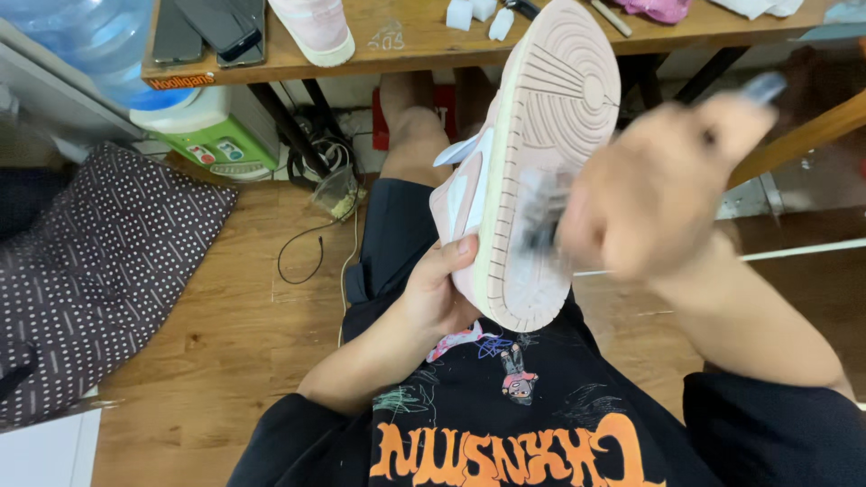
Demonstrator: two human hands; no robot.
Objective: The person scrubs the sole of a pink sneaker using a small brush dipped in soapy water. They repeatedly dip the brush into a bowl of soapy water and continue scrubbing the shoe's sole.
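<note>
My left hand (439,287) grips a pale pink and white sneaker (532,162) by its side, with the ribbed pink sole turned up toward me. My right hand (654,194), blurred by motion, is closed on a brush (544,209) whose dark bristles lie against the sole near its heel end. The brush's grey handle end sticks out past my fingers at the upper right. I sit with the shoe held over my lap, in black shorts and a black shirt with orange print.
A wooden table (415,45) stands ahead with a second pink sneaker (314,29), phones (212,27) and small white blocks (474,13) on it. A water dispenser with a blue bottle (135,63) stands at the left, next to a dotted cushion (99,261). Cables (311,243) lie on the wood floor.
</note>
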